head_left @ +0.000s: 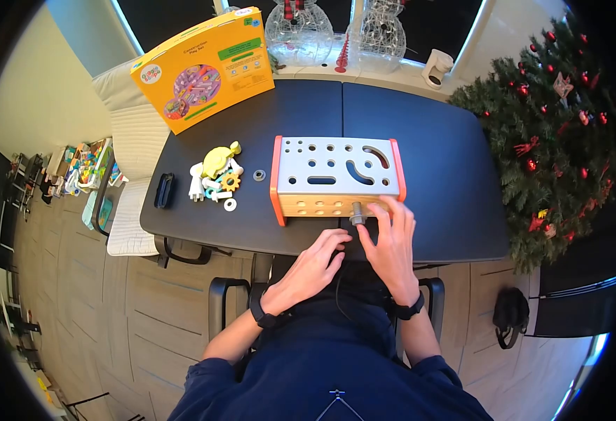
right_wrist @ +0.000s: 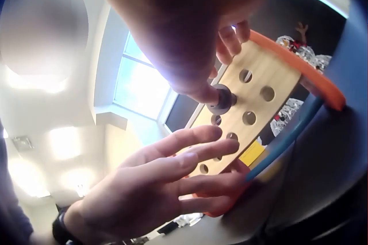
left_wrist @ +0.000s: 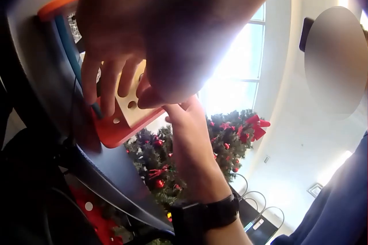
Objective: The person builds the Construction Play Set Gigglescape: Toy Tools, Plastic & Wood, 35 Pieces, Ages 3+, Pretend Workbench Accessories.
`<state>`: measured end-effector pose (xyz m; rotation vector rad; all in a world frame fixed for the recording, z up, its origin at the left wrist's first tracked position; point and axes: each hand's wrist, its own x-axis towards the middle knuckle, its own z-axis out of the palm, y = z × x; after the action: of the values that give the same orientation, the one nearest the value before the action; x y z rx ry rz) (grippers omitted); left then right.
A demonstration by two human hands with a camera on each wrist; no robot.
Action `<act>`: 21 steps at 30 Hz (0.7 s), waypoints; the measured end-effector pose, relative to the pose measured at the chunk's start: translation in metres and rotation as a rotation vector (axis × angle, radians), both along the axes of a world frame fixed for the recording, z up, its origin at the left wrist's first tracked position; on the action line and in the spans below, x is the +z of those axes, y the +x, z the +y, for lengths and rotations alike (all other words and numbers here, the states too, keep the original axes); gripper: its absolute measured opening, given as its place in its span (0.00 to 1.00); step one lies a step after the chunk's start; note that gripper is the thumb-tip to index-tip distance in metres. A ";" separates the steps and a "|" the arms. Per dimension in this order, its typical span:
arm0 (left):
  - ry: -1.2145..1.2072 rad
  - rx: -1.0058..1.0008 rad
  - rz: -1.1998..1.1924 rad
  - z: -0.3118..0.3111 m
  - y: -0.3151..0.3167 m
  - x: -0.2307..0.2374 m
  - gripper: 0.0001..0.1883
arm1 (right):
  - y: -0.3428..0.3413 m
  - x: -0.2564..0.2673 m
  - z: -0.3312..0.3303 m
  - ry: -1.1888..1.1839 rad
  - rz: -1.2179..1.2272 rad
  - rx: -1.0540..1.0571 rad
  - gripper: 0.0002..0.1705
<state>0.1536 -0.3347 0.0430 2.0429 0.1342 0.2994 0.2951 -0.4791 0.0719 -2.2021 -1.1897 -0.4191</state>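
A box with a light grey top (head_left: 336,151), red ends and a wooden front panel (head_left: 315,205) full of round holes stands on the table. A grey bolt (head_left: 357,213) sticks out of the front panel; in the right wrist view its wide round end (right_wrist: 223,100) meets the thumb. My right hand (head_left: 392,249) pinches the bolt between thumb and index finger, the other fingers near the box's upper edge. The left hand (head_left: 308,270), fingers loosely bent and holding nothing, is just in front of the panel, left of the bolt (right_wrist: 167,170).
Left of the box lie a grey nut (head_left: 259,175), a pile of yellow, white and teal toy parts (head_left: 217,163), a white ring (head_left: 231,205) and a black case (head_left: 165,191). An orange-yellow carton (head_left: 210,67) stands at the back left. A decorated tree (head_left: 546,140) is beyond the table's right edge.
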 end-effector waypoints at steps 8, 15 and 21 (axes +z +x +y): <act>0.061 -0.094 0.035 -0.001 -0.002 -0.002 0.18 | 0.038 0.026 0.016 -0.212 -0.173 0.035 0.37; 0.033 -0.093 0.049 0.006 -0.003 -0.010 0.16 | 0.055 0.038 0.029 -0.287 -0.147 0.150 0.36; 0.080 -0.066 0.042 0.014 -0.003 -0.012 0.12 | 0.059 0.039 0.039 -0.268 -0.168 0.168 0.33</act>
<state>0.1502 -0.3203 0.0307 2.1294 0.0819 0.2237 0.3538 -0.4400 0.1107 -2.3005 -1.5885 -0.3995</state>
